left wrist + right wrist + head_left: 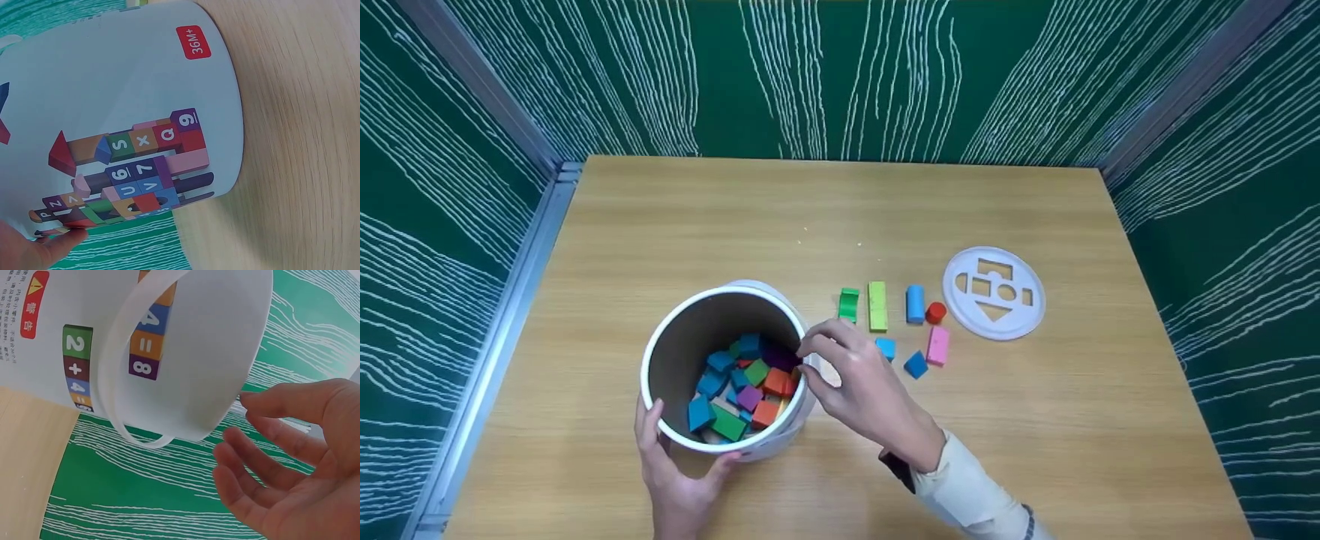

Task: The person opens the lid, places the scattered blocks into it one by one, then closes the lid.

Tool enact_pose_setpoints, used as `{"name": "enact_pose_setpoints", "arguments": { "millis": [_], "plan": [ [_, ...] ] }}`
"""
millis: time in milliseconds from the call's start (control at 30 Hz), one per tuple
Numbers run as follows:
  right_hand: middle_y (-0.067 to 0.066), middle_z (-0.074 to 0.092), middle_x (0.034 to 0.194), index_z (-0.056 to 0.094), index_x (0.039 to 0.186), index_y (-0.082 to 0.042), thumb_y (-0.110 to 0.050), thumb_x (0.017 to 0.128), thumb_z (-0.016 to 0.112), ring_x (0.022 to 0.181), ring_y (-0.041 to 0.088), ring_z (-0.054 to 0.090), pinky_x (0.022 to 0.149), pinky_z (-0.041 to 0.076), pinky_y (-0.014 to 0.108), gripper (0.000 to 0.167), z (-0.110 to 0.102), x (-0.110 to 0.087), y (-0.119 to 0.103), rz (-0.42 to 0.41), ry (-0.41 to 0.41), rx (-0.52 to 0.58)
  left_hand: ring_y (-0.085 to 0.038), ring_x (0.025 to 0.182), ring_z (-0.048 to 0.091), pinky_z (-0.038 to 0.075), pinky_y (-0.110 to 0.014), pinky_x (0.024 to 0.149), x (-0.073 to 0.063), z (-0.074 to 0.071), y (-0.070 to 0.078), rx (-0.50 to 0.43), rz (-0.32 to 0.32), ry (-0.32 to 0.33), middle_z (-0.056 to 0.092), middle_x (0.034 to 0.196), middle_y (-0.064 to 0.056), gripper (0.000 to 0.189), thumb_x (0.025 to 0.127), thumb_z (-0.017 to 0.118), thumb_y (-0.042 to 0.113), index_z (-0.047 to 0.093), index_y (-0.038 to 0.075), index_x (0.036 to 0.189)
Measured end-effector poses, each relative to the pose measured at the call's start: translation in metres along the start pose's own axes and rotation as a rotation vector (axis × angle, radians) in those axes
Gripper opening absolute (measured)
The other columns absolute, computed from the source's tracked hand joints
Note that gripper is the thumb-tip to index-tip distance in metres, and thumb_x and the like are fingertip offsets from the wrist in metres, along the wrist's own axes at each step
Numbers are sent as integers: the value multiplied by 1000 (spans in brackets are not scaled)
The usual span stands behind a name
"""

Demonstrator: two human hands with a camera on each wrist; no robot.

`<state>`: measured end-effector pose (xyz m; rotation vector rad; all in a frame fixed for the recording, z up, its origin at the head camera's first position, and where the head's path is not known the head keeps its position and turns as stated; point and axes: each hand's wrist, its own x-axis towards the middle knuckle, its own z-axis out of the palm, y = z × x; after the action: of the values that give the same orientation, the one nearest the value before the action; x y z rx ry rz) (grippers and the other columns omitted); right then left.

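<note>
A white bucket (669,319) with printed toy blocks on its side leans toward me on the table, and colored blocks (729,423) lie inside it. My left hand (679,476) holds it from the near left, fingers along the left wall and thumb at the near rim. Over at the right rim is my right hand (859,379), fingers loosely curved and fingertips right at the edge. No block shows between the thumb and fingers of that hand (292,455) in the right wrist view. A purple block (777,357) lies inside, close by those fingertips.
Right of the bucket lie a green arch block (848,303), a light green block (877,306), a blue cylinder (915,304), a red cylinder (936,313), a pink block (937,345) and two blue blocks (916,364). Beyond them is a white lid (997,326) with cut-out shapes.
</note>
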<state>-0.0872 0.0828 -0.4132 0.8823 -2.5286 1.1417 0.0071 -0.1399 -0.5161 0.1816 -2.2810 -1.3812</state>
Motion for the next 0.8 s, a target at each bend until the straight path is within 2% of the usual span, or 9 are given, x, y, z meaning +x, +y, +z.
{"name": "enact_pose_setpoints", "arguments": {
  "millis": [100, 267, 400, 667, 800],
  "plan": [
    [2, 61, 102, 68, 95, -10, -9, 81, 75, 96, 13, 56, 82, 53, 22, 16, -2, -3, 3, 20, -1, -6, -24, 139, 21, 30, -33, 110, 0, 0, 0, 7, -3, 3, 17, 156, -4, 102, 67, 86, 16, 23, 9, 147],
    [1, 61, 103, 68, 96, -11, -10, 81, 74, 95, 12, 56, 83, 52, 22, 16, -5, -8, 7, 65, -8, -13, -25, 139, 21, 27, -26, 110, 0, 0, 0, 28, -4, 13, 18, 155, -6, 101, 68, 86, 19, 23, 10, 146],
    [1, 61, 104, 68, 97, -12, -8, 80, 75, 97, 13, 56, 85, 52, 22, 18, -8, -13, 13, 109, -9, -30, -24, 139, 20, 27, -29, 111, -1, 0, -1, 29, -5, 13, 17, 155, -6, 100, 69, 86, 21, 23, 9, 146],
    [1, 61, 97, 66, 90, -9, -2, 77, 74, 95, 15, 57, 81, 53, 29, 16, -8, -23, 32, 100, 62, -66, -24, 137, 24, 27, -22, 109, 0, 1, -7, -31, 100, 43, 22, 152, -13, 101, 67, 86, 30, 26, 6, 145],
    [1, 61, 99, 68, 92, -10, -4, 77, 75, 92, 15, 56, 77, 54, 25, 18, -11, -27, 36, 182, 34, -92, -25, 137, 24, 27, -21, 109, -1, 1, -6, -19, 92, 39, 21, 153, -12, 100, 68, 86, 29, 25, 7, 145]
  ]
}}
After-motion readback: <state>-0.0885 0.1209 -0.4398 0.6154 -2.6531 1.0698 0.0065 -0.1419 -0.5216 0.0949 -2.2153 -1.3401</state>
